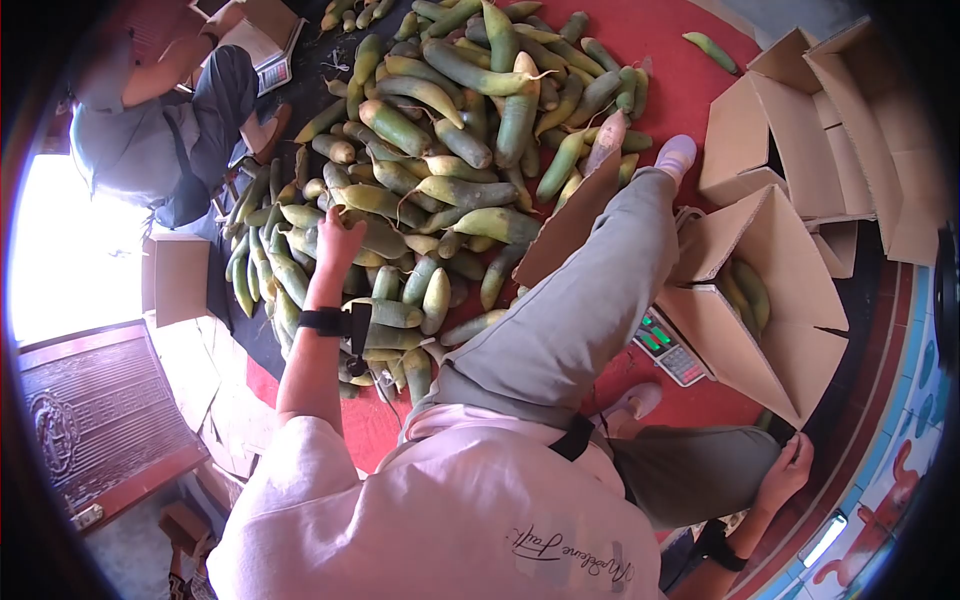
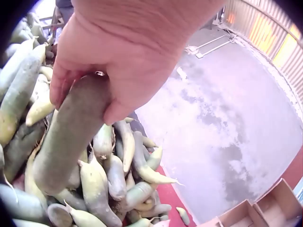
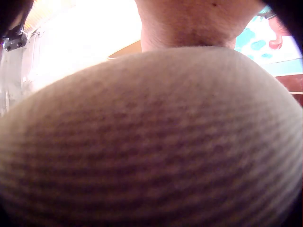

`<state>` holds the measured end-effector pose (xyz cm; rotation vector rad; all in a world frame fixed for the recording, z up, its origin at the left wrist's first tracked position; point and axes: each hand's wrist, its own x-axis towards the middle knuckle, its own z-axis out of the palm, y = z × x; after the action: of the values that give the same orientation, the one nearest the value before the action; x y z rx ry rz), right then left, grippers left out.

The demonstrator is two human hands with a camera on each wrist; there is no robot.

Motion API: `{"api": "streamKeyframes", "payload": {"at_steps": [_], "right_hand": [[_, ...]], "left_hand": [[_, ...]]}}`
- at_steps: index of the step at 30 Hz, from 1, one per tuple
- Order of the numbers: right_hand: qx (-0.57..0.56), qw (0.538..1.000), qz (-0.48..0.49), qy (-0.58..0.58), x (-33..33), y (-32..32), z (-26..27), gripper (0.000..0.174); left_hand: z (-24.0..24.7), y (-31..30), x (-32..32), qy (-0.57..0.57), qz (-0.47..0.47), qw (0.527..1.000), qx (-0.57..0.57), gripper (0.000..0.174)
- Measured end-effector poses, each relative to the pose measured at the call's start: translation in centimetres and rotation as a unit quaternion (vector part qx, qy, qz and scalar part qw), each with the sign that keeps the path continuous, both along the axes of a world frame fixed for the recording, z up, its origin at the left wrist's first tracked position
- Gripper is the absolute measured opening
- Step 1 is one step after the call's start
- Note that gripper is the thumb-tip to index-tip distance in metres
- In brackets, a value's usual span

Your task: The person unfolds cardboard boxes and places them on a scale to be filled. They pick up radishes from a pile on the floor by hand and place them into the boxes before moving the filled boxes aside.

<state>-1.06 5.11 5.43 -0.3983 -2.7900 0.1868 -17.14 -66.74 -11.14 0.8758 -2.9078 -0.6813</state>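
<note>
My left hand point(image 1: 342, 240) grips a thick green radish point(image 2: 73, 132) from above, its thumb on one side and fingers on the other. Around and under it spreads a big pile of green radishes point(image 1: 460, 190), some with pale yellow tips. At the lower right, beside my bent knee, my right hand point(image 1: 785, 475) has loosely curled fingers, with the fingertips right at the corner of an open cardboard box point(image 1: 800, 345). A few radishes point(image 1: 750, 295) lie inside that box. In the right wrist view my grey trouser leg point(image 3: 156, 137) hides the fingers.
A digital scale point(image 1: 670, 345) with green digits shows by the box. More open boxes point(image 1: 800, 130) stand at the upper right. One loose radish point(image 1: 711, 50) lies on the red mat point(image 1: 660, 35). Another person point(image 1: 150, 130) sits at the upper left near a second scale point(image 1: 275, 70).
</note>
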Motion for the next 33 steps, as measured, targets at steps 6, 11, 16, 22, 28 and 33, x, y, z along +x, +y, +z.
{"api": "streamKeyframes", "payload": {"at_steps": [6, 11, 16, 22, 28, 33], "right_hand": [[0.009, 1.0, -0.003, -0.003, 0.3, 0.2, 0.1, 0.018], [0.006, 1.0, -0.02, -0.017, 1.0, 0.4, 0.2, 0.017], [0.017, 0.998, -0.051, -0.028, 1.3, 0.2, 0.3, 0.014], [0.02, 0.998, -0.051, -0.033, 1.2, -0.6, 0.8, 0.013], [0.02, 0.999, -0.026, -0.018, 0.4, -1.2, 1.0, 0.011], [-0.001, 0.999, -0.04, -0.009, 0.4, -1.8, 1.3, 0.011]], "left_hand": [[-1.9, 8.6, -2.8, -0.012, -0.221, 0.966, -0.138, 0.042], [-8.4, 12.8, -4.9, -0.18, -0.266, 0.945, -0.069, 0.052], [-11.2, 14.7, -6.3, -0.306, -0.194, 0.932, -0.02, 0.064], [-10.1, 16.9, -6.9, -0.304, -0.202, 0.925, -0.106, 0.065], [-7.5, 18.2, -6.5, -0.308, -0.337, 0.888, -0.06, 0.071], [-4.6, 19.4, -5.7, -0.349, -0.271, 0.897, 0.033, 0.073]]}}
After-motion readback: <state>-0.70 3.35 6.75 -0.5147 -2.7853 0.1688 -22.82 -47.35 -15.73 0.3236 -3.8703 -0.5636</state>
